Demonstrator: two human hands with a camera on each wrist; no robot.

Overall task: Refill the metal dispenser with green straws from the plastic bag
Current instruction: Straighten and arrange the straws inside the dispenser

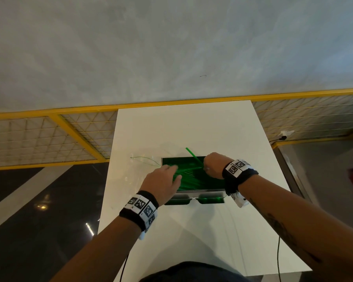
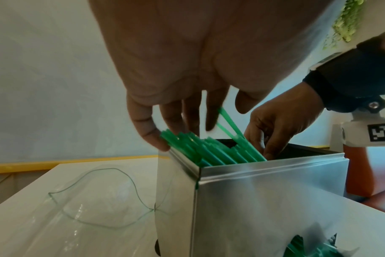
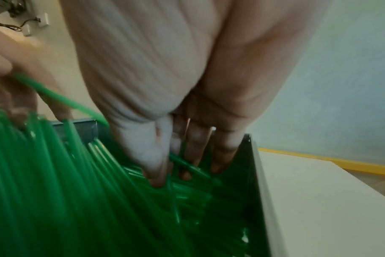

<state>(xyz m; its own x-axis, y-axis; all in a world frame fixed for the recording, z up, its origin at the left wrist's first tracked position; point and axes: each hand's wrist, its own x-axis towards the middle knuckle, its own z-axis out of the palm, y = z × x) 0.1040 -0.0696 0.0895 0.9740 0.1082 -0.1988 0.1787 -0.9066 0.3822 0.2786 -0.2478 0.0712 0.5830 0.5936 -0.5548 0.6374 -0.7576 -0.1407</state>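
Observation:
The metal dispenser (image 1: pixel 200 190) (image 2: pixel 264 191) stands open-topped on the white table, with green straws (image 1: pixel 192 180) (image 2: pixel 209 151) (image 3: pixel 66 191) lying aslant inside. Their left ends rise above the left rim. My left hand (image 1: pixel 171 171) (image 2: pixel 176 132) touches those raised ends with straight fingers. My right hand (image 1: pixel 209 165) (image 2: pixel 273 137) (image 3: pixel 178 161) reaches down into the right end of the box. A single straw (image 1: pixel 193 155) (image 3: pixel 55 97) juts up and left, pinched between its thumb and fingers. The clear plastic bag (image 1: pixel 143 161) (image 2: pixel 94 200) lies flat and looks empty just left of the dispenser.
A few straws show in the dispenser's front outlet tray (image 1: pixel 210 200). The white table (image 1: pixel 192 231) ends close behind the box at a yellow-framed mesh barrier (image 1: pixel 49 137). Dark floor lies to the left, and cables hang near my body.

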